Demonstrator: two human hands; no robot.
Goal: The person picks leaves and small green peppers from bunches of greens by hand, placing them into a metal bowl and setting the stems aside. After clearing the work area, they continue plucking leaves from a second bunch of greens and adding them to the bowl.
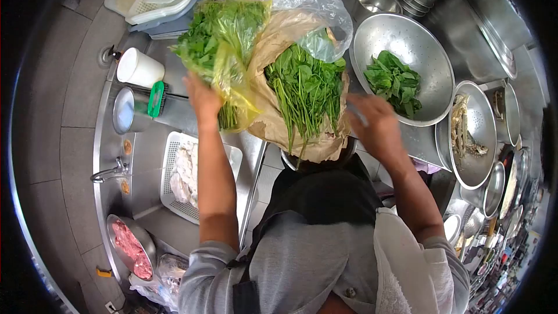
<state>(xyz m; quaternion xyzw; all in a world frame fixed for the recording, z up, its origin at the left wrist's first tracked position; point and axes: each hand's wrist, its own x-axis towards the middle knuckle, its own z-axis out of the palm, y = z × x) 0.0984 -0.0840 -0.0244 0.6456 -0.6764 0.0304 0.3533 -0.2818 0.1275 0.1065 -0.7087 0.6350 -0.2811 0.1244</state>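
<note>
The left hand (204, 103) is against the lower left side of the yellow bag (229, 78), its fingers partly hidden by the plastic, so I cannot tell whether they grip it. The right hand (376, 123) is blurred, its fingers at the right edge of the brown paper (264, 129); whether they are open or closed on it, I cannot tell.

Between the hands, the long-stemmed greens (308, 90) lie on the paper, stems toward the person. The yellow bag, with leafy herbs (203, 35) in it, lies just left of them, overlapping the paper. A clear bag (325, 6) covers the paper's far end.

Beyond the right hand, a large bowl (433, 52) on the table (414, 138) holds picked leaves (392, 81).

To the left are a white tub (139, 67), a green brush (155, 100) and the sink (168, 229). In the sink, a white basket (233, 156) holds pale pieces (185, 177). Pink meat (131, 249) fills a bowl near the sink's corner.
</note>
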